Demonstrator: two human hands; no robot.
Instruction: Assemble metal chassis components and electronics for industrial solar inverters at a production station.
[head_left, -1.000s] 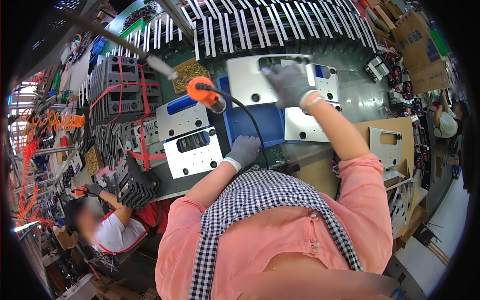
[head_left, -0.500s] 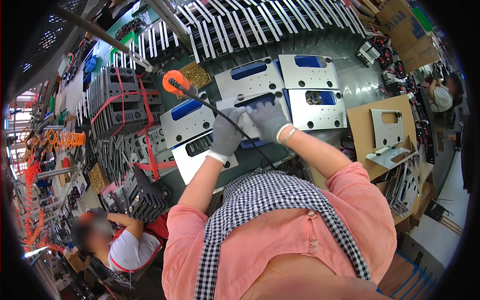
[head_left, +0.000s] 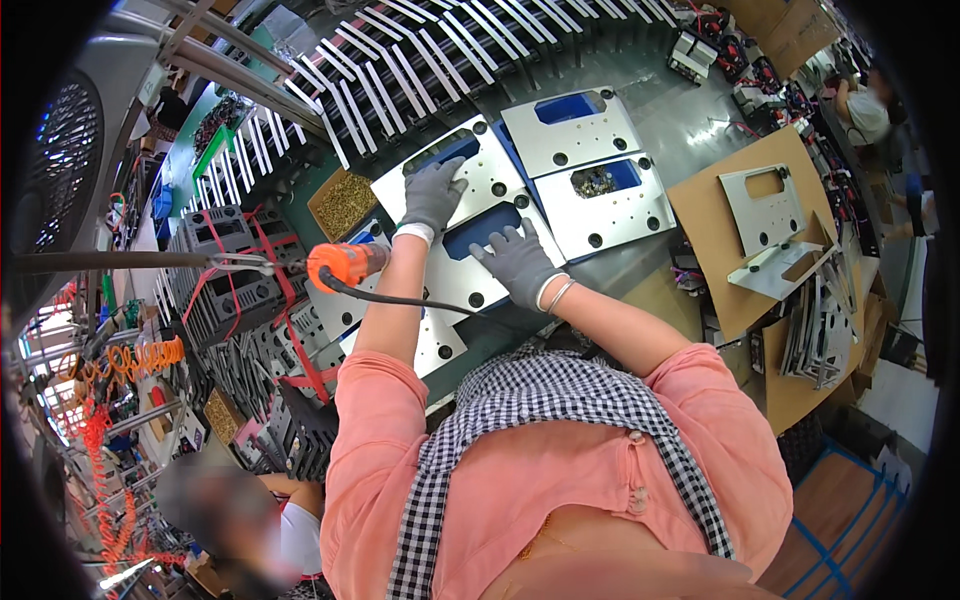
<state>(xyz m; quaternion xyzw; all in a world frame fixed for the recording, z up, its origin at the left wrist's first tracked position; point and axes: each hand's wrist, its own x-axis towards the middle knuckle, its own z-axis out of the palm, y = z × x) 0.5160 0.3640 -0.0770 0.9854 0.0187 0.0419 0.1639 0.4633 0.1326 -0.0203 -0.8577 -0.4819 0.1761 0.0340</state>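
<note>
My left hand (head_left: pixel 432 198), in a grey glove, lies over the cut-out of the far silver metal plate (head_left: pixel 488 165), its fingers stretched out. My right hand (head_left: pixel 518 265), gloved alike, rests with fingers spread on the nearer plate (head_left: pixel 465 285), beside its blue-backed opening. Neither hand appears to hold anything. Close by my left forearm hangs an orange power tool (head_left: pixel 340 266) with a black cable. Two more plates lie to the right; the nearer one (head_left: pixel 600 220) has small metal parts showing in its opening. My left arm partly covers further plates (head_left: pixel 436 345).
A carton of brass-coloured screws (head_left: pixel 345 205) stands behind the tool. Rows of silver strips (head_left: pixel 420 75) line the far side. Strapped dark grey housings (head_left: pixel 215 265) are stacked left. At right, cardboard (head_left: pixel 700 235) carries two metal pieces. Another person (head_left: pixel 250 520) sits at lower left.
My hands have separated: the left moved away from me onto the far plate, while the right stays on the near plate. The orange tool now hangs lower, by my left forearm.
</note>
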